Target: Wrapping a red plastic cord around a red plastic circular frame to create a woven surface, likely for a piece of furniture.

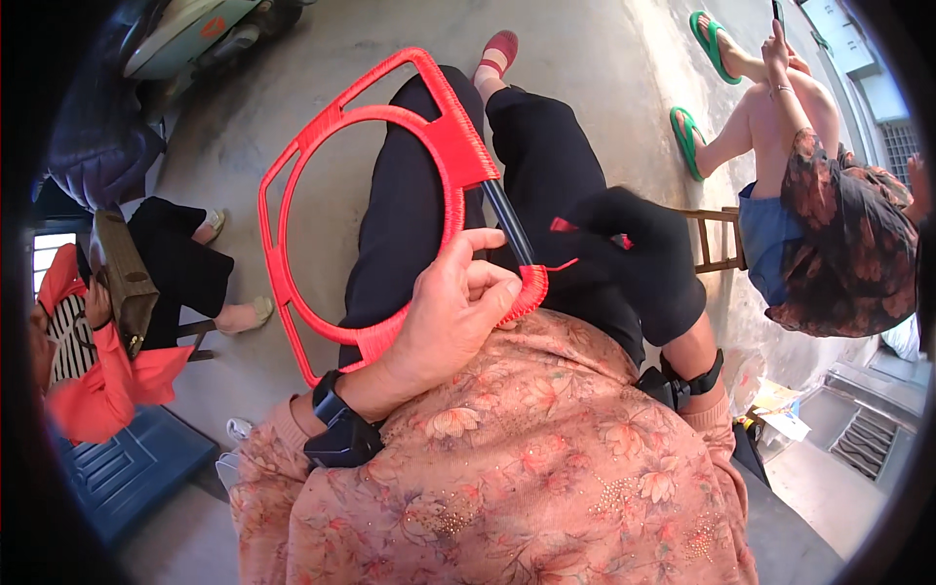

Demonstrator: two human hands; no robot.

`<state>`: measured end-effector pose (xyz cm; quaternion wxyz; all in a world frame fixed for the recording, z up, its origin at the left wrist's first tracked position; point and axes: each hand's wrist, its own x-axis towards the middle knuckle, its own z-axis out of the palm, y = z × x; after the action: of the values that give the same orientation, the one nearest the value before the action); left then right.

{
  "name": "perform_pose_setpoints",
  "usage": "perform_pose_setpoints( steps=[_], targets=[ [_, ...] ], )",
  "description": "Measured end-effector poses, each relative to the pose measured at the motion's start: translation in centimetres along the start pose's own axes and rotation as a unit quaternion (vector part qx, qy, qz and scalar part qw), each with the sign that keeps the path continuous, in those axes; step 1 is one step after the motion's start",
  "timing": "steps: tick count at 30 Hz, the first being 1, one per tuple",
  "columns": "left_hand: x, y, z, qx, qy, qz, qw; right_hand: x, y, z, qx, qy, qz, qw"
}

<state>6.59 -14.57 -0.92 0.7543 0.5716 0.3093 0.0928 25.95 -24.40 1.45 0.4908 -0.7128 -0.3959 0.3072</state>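
A red-wrapped frame (460, 154), a round ring joined to an outer angular rim, leans across my lap and left thigh. Its near right side has a bare black bar (509, 222) between wrapped stretches. My left hand (444, 307), bare, grips the frame by its near right corner, fingers curled at the bar's lower end. From that corner a short thin red strand (561, 265) sticks out to the right. My right hand (639, 249), in a black glove and smeared by motion, is closed to the right of the frame. Red strip (563, 224) shows at its fingers.
At right a seated person in green flip-flops (687, 143) holds a phone (778, 12). Another person in a coral jacket (127, 375) sits at left, beside a brown bag (125, 268). A scooter (190, 39) stands far left; a blue plastic stool (141, 468) is near left.
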Motion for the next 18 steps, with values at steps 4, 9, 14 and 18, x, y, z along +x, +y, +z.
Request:
perform_pose_setpoints(
  steps=[4, 9, 14, 18],
  targets=[
    [-0.1, -0.4, 0.1, 0.033, 0.041, 0.047, 0.998, 1.8, -2.3, 0.3, -0.265, -0.157, -0.202, 0.930],
    [0.4, -0.8, -0.1, -0.010, 0.028, 0.020, 0.999, 2.5, -1.2, 2.5, -0.281, -0.197, -0.253, 0.905],
    [0.3, -0.5, -0.8, 0.065, 0.030, -0.027, 0.997, 1.8, -1.3, 0.6, -0.076, -0.183, -0.127, 0.972],
    [0.4, -0.2, -0.8, 0.084, 0.040, -0.026, 0.995, 0.9, 0.1, -1.0, -0.125, -0.090, -0.086, 0.984]
  ],
)
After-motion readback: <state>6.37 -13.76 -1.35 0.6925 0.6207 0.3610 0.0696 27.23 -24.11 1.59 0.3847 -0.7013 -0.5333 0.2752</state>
